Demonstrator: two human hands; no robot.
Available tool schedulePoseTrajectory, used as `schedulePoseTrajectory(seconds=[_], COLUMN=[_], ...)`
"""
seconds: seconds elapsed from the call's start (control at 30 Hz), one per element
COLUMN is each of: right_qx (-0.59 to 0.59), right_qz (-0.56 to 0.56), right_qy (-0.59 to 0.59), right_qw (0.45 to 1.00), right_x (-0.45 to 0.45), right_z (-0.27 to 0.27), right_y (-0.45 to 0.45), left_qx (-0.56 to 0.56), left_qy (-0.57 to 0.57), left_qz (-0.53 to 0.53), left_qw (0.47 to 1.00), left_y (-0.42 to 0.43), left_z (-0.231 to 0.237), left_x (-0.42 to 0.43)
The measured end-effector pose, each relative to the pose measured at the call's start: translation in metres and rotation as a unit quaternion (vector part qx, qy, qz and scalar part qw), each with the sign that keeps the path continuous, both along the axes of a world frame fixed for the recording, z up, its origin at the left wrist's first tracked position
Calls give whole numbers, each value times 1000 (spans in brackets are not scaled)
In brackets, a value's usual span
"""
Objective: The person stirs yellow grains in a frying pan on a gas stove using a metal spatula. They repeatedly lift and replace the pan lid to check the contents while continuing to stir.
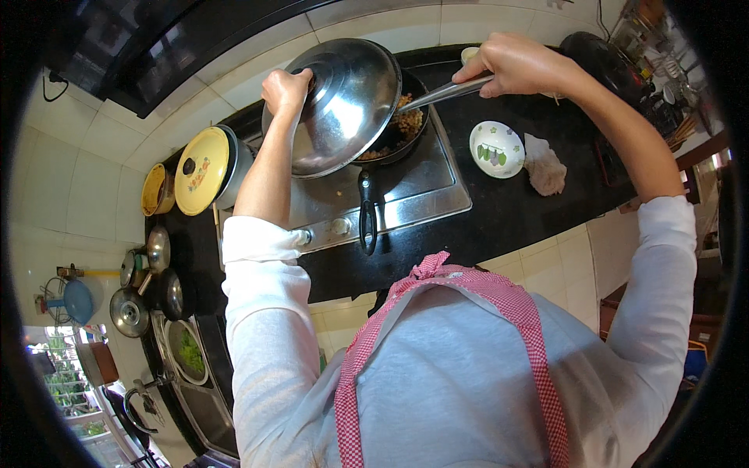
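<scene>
My left hand [285,92] grips the dark knob of a large domed metal lid [345,111]. Tilted, the lid hides the left part of a dark frying pan [404,153] on the stove. Small browned pieces of food [408,124] lie in the pan. In my right hand [515,64] is a metal utensil [447,92] held by its handle; its far end reaches into the food, and its head is hidden there. The pan's black handle [367,219] points toward me over the stove's front edge.
Left of the stove stand a pot with a yellow lid [202,169] and a small yellow container [157,190]. A patterned white bowl [497,150] and a crumpled cloth [544,164] lie right. Several pans and lids [130,311] crowd the left corner, near a sink holding greens [191,352].
</scene>
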State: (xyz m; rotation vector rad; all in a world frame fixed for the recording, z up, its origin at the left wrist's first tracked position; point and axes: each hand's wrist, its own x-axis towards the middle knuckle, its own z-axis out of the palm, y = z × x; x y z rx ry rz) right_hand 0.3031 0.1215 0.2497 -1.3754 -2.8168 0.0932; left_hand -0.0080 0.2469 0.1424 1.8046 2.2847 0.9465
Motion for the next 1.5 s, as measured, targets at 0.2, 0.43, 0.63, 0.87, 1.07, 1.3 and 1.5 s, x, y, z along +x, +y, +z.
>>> schedulePoseTrajectory(seconds=[0.2, 0.43, 0.63, 0.87, 1.07, 1.3, 1.5], right_qx=[13, 43, 91, 5, 25, 31, 9], right_qz=[-18, 92, -35, -138, -82, -86, -184], right_qy=[-22, -115, -53, 18, 6, -53, 111], right_qw=[1000, 988, 994, 990, 996, 994, 977], right_x=[-8, 49, 55, 7, 52, 50, 33], right_z=[-29, -1, -28, -104, -26, -5, -90], right_y=[-9, 13, 12, 7, -46, -66, -27], left_qx=[11, 12, 2, -1, 8, -11, -10], left_qy=[-3, 5, -2, 0, -16, -8, -7], left_qz=[18, 2, 8, 3, -18, -41, -34], left_qw=[1000, 1000, 1000, 1000, 1000, 999, 999], left_y=[-1, 2, 1, 4, 6, 7, 6], left_z=[2, -2, -3, -3, -8, -5, 0], left_x=[0, 3, 6, 17, 26, 39, 51])
